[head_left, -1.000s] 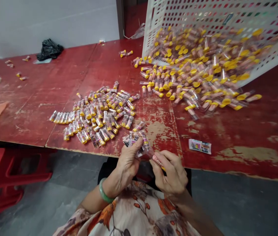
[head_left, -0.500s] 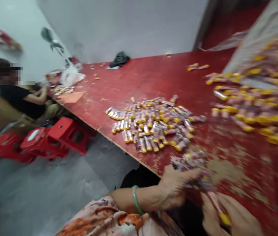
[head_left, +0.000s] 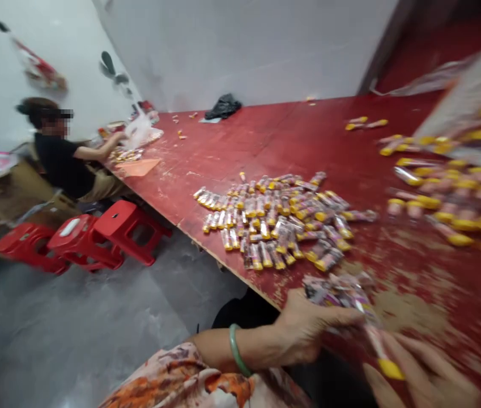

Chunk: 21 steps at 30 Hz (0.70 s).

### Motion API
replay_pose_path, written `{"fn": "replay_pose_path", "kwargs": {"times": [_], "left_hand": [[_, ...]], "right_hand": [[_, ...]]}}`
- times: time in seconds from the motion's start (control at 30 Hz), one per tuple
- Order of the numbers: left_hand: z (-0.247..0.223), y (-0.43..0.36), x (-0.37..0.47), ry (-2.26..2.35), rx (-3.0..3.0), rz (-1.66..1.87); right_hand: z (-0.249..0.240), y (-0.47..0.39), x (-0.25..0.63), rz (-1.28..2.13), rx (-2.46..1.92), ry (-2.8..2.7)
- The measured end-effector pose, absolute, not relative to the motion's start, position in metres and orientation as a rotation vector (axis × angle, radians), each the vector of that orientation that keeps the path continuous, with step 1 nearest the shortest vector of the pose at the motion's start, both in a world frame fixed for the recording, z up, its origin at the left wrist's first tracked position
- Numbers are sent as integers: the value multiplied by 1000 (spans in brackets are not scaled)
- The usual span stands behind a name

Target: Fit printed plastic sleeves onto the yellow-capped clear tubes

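My left hand, with a green bangle at the wrist, is closed on a bunch of clear plastic wrappers at the table's near edge. Just right of it, a slim pink piece with a yellow end lies between the thumb and fingers of my right hand. The piece's far end meets the wrappers by my left thumb; blur hides how far it goes in. Beyond my hands lies a pile of wrapped yellow-ended pieces. Loose pink pieces with yellow ends cover the right side.
The red table runs away to the left, its near edge sloping. A pale sack lies at right. A black plastic bag sits by the wall. Another person sits at the far left, beyond red stools.
My view has swung slightly left, so the scene sits further right. Both hands keep nearly the same hold. The other person's arm has reached out toward a white plastic bag.
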<state>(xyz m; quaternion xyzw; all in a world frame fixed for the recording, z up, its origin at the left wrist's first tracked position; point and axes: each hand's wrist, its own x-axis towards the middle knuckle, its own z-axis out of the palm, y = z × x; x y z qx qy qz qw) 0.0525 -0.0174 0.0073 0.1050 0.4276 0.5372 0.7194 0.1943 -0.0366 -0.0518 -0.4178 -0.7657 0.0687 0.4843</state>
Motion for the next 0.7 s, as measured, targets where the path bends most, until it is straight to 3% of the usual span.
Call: {"fn": "replay_pose_path", "kwargs": {"times": [0.17, 0.47, 0.7], "left_hand": [[4, -18, 47, 920, 358, 1051], [-2, -20, 52, 892, 444, 920], [-6, -16, 53, 928, 407, 971]], "right_hand": [[-24, -56, 176, 48, -1175, -1694], [-19, -42, 179, 330, -1279, -1452], [-27, -50, 179, 79, -1174, -1738]]}}
